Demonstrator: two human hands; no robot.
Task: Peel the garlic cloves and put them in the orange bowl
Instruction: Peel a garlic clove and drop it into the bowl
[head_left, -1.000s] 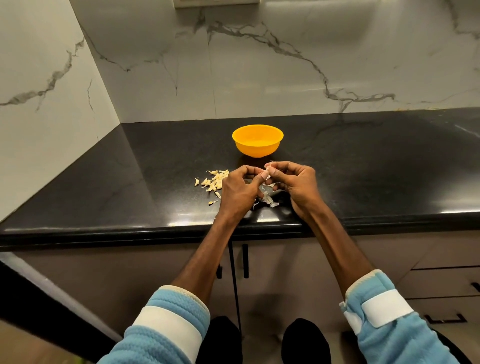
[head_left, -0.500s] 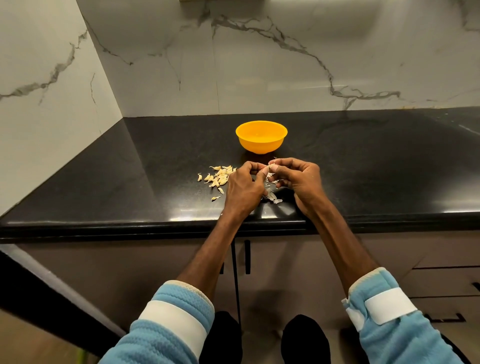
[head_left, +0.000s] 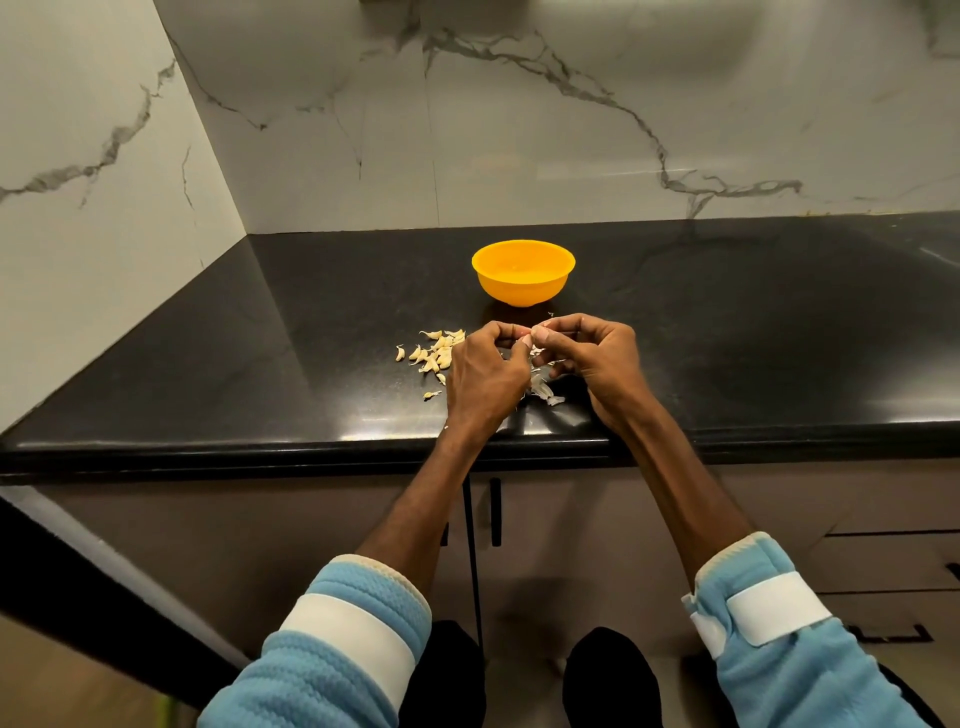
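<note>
The orange bowl (head_left: 523, 272) stands on the black counter (head_left: 727, 322), just beyond my hands. My left hand (head_left: 483, 374) and my right hand (head_left: 597, 364) meet over the counter and together pinch one small garlic clove (head_left: 531, 339) between their fingertips. A pile of unpeeled cloves (head_left: 434, 353) lies left of my left hand. Loose pale skins (head_left: 544, 391) lie on the counter under and between my hands. What lies inside the bowl is hard to tell.
Marble walls close the counter at the back and the left. The counter's front edge runs just under my wrists, with cabinet doors and dark handles (head_left: 496, 512) below it.
Both hands stay together on the clove with only small finger shifts. The view has moved slightly. The bowl and the pile have not moved.
</note>
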